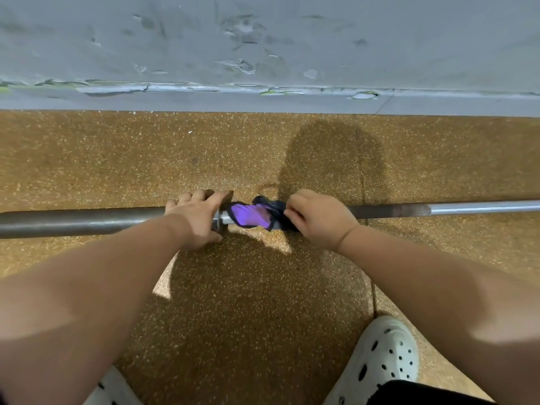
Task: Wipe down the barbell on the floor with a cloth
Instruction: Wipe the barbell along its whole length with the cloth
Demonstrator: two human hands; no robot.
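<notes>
Barbell (pixel 87 222) lies on the floor (pixel 117 159), its long axis running left to right across my front. My left hand (pixel 198 220) grips it at the collar (pixel 217 222). Just beside, my right hand (pixel 318 223) clamps the purple cloth (pixel 251 214) round the shaft, with unwiped steel stretching rightward.

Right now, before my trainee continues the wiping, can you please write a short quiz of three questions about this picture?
1. True or false: the barbell lies on a rack.
2. The right hand grips: A) a brush, B) the purple cloth, C) nothing.
3. Fill in: the left hand holds the bar at its metal ____.

Key: 1 false, it lies on the floor. 2 B. 3 collar.
</notes>
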